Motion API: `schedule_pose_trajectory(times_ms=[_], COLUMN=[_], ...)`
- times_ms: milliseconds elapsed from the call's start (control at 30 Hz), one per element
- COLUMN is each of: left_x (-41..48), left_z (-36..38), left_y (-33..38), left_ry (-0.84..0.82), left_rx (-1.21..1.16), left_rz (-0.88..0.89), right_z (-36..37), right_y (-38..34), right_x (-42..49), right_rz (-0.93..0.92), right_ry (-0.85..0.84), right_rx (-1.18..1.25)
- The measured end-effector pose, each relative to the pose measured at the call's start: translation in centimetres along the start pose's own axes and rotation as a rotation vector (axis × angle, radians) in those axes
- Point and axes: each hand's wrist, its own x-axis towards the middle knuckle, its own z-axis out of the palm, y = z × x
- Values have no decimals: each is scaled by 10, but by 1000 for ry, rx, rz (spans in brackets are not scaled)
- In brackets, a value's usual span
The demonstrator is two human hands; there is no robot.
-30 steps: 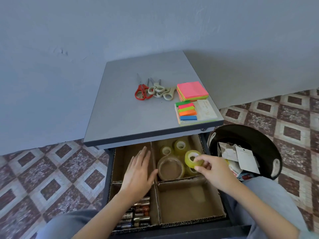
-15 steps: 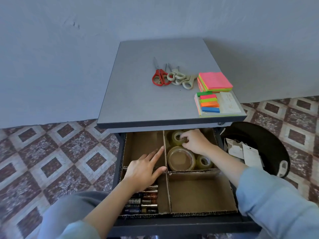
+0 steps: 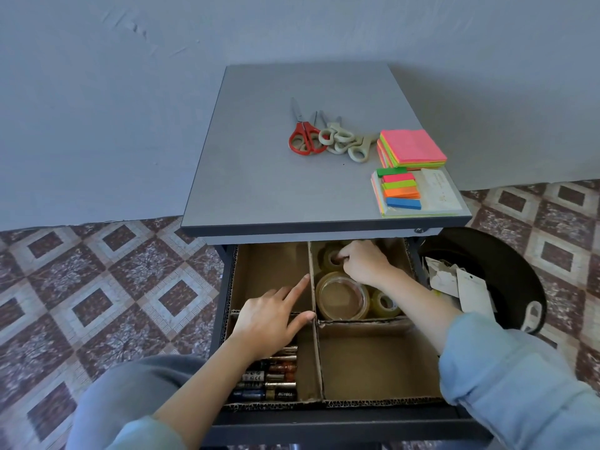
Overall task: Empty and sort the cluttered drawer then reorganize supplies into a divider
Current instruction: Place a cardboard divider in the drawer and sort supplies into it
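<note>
Two hands reaching into the cardboard divider point(image 3: 319, 362), right hand point(image 3: 363, 264) pinching a small tape roll point(image 3: 329, 256) in the far right compartment, left hand point(image 3: 269, 316) resting flat on the centre walls, batteries point(image 3: 276, 381) lying in the near left compartment.

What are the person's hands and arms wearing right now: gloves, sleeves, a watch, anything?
Both are bare: no gloves on the left hand or the right hand, and no ring, watch or bracelet shows. The forearms are uncovered. The right sleeve is light blue fabric, creased, ending partway up the forearm. The left sleeve is the same light blue, ending near the elbow.
</note>
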Motion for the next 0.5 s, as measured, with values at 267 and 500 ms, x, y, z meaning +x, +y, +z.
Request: schedule_pose_trajectory(times_ms=[267, 500], left_x=[1, 1], left_z=[1, 1], left_y=[0, 0], left_ry=[11, 1], left_rx=[-8, -5], left_rz=[-4, -9], right_z=[4, 8], right_y=[-10, -6], right_x=[2, 6], right_rz=[73, 68], right_ry=[-38, -59], right_rx=[-25, 13])
